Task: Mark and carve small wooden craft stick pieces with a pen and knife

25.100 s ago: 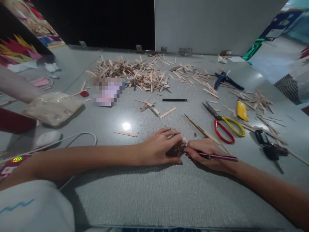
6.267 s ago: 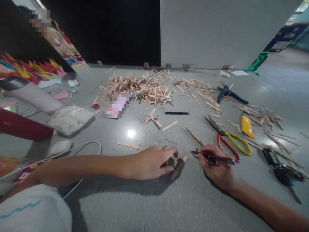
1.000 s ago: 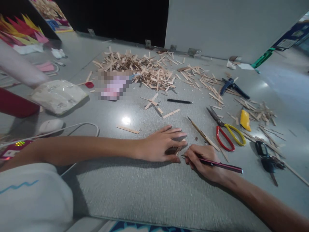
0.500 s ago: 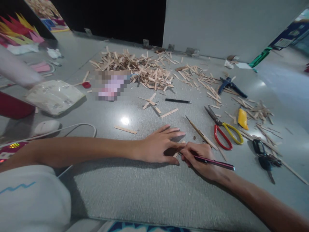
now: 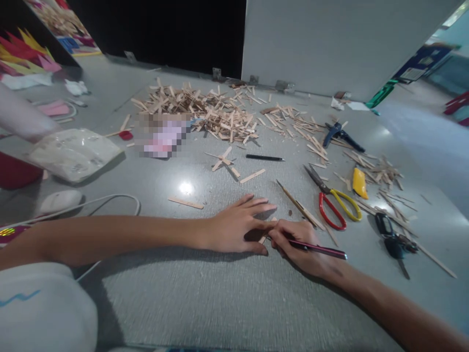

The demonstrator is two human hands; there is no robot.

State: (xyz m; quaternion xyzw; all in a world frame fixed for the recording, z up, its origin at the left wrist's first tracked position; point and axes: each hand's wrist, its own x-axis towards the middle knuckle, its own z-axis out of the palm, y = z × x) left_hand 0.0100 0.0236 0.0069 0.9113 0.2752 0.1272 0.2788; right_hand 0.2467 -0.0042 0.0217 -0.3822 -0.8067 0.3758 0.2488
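Observation:
My left hand [image 5: 230, 225] lies on the table with its fingers spread, the thumb and index finger on either side of a small wooden stick [image 5: 263, 238]. My right hand [image 5: 298, 242] is closed around a dark pen [image 5: 322, 250] with a pink sheen; its tip is by the stick, hidden behind my fingers. Just beyond the hands are a thin pointed brush-like tool [image 5: 293, 199], a loose craft stick [image 5: 252, 176] and a black pen [image 5: 264, 157]. Another craft stick [image 5: 185, 203] rests above my left wrist. Crossed sticks [image 5: 224, 162] form a small star shape.
A heap of craft sticks [image 5: 220, 120] covers the back. Right of my hands lie scissors [image 5: 331, 195] with red and yellow handles, a yellow cutter [image 5: 359, 183], blue pliers [image 5: 340, 137] and keys [image 5: 394, 239]. Another person's arm [image 5: 25, 117] reaches over a clear packet [image 5: 76, 154] at left.
The whole view has shifted slightly, so things appear a little lower and further left. My hands keep nearly the same pose around the stick and pen.

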